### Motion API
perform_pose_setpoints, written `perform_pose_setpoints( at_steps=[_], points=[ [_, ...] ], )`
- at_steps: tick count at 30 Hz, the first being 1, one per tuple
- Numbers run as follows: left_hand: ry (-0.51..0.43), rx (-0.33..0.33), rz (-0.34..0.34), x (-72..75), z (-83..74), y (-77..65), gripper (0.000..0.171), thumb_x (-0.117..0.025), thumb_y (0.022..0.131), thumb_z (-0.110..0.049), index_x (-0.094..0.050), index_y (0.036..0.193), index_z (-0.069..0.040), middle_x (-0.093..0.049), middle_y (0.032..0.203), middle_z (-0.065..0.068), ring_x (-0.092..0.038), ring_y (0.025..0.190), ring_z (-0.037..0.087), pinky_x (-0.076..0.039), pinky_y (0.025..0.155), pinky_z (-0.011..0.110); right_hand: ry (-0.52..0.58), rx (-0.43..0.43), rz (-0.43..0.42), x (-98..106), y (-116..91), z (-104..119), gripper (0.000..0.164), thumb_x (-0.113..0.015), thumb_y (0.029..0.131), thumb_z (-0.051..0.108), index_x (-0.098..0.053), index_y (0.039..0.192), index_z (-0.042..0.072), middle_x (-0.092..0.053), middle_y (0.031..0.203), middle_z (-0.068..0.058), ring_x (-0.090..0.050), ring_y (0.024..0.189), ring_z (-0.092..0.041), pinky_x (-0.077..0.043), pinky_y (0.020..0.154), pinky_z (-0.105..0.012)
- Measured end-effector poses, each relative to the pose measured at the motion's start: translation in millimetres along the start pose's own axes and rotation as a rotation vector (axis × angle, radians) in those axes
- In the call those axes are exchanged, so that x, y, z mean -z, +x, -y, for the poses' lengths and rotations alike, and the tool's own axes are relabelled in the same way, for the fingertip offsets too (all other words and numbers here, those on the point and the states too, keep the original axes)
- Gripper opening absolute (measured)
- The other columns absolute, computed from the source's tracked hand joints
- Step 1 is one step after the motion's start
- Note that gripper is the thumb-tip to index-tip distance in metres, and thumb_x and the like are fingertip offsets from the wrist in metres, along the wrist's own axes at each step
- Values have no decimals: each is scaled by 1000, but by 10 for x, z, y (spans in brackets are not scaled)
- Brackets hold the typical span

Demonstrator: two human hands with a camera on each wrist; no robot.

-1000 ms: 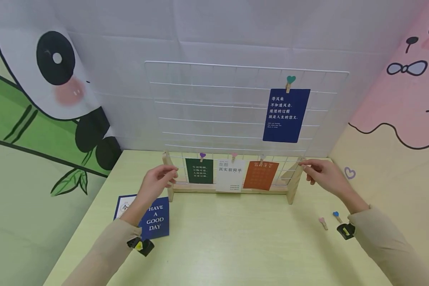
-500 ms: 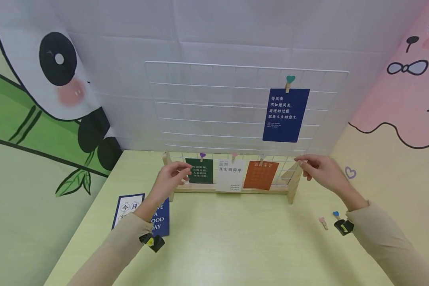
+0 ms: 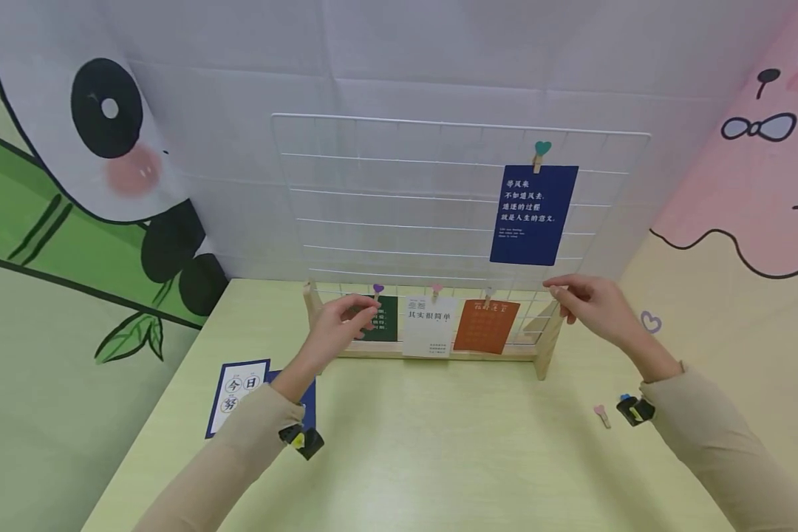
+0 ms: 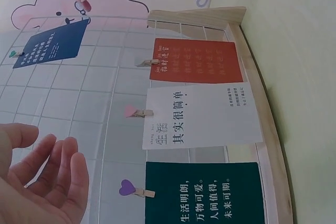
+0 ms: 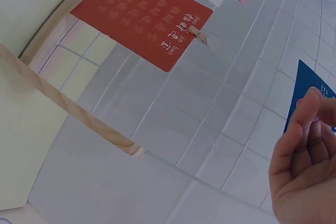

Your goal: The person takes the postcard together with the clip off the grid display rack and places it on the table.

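Note:
My left hand hovers in front of the green card, covering part of it in the head view. Its fingers are loosely bent with nothing between them, as the left wrist view shows too. At the right, my right hand is by the right end of the white wire grid, fingers relaxed and holding nothing. Just up and left of it hangs a navy card under a teal heart clothespin. Along the grid's lower part hang a white card and an orange card, each clipped.
The grid stands in a wooden base. At the left of the table lie a blue-bordered white card and a navy card, partly hidden by the left sleeve. A pink heart clothespin lies at right, beside a mostly hidden blue one.
My left hand has moved right from the grid's left end to in front of the green card. My right hand has risen slightly and shifted left. The clipped cards have stayed put.

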State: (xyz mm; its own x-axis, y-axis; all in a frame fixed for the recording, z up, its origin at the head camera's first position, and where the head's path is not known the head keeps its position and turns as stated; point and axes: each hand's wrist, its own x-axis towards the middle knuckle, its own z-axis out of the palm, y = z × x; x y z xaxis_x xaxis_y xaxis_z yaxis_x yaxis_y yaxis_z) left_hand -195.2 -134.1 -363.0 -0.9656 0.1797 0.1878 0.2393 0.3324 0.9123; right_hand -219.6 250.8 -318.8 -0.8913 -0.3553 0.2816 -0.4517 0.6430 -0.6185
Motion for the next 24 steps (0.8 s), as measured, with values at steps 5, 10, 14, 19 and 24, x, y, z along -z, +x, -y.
perform_pose_setpoints(
  at_steps=[5, 10, 14, 19, 24],
  points=[
    [5, -8, 17, -53, -185, -12, 22, -51, 90, -12, -57, 106, 3, -58, 95, 14, -57, 79, 25, -49, 69, 42, 6, 17, -14, 39, 58, 27, 24, -47, 92, 11, -58, 108, -2, -53, 62, -7, -51, 54, -19, -43, 45, -24],
    [-5, -14, 31, -97, -356, -29, 21, -50, 90, -8, -56, 105, 5, -57, 97, 18, -56, 83, 34, -49, 70, 42, -13, -2, -16, 97, 98, 52, 27, -46, 93, 15, -58, 109, -2, -53, 63, -6, -51, 55, -18, -43, 47, -24],
    [-8, -19, 52, -126, -232, 68, 23, -52, 90, -14, -56, 106, 3, -58, 99, 14, -57, 82, 29, -50, 68, 36, -28, -3, -24, 148, 137, 89, 29, -45, 93, 19, -59, 109, -1, -53, 63, -9, -51, 55, -19, -43, 47, -24],
    [-9, -10, 66, -164, -112, 199, 26, -52, 90, -21, -57, 107, -2, -58, 98, 10, -57, 80, 22, -50, 67, 34, -16, -24, -46, 192, 189, 121, 29, -47, 92, 20, -59, 109, 0, -54, 65, -12, -51, 56, -19, -42, 47, -25],
    [-20, 13, 82, -195, -288, 202, 26, -52, 90, -18, -57, 108, 0, -58, 96, 10, -56, 80, 21, -49, 67, 37, 4, -43, -76, 230, 241, 144, 29, -48, 92, 21, -59, 109, 0, -54, 65, -10, -52, 56, -19, -44, 49, -24]
  ],
)
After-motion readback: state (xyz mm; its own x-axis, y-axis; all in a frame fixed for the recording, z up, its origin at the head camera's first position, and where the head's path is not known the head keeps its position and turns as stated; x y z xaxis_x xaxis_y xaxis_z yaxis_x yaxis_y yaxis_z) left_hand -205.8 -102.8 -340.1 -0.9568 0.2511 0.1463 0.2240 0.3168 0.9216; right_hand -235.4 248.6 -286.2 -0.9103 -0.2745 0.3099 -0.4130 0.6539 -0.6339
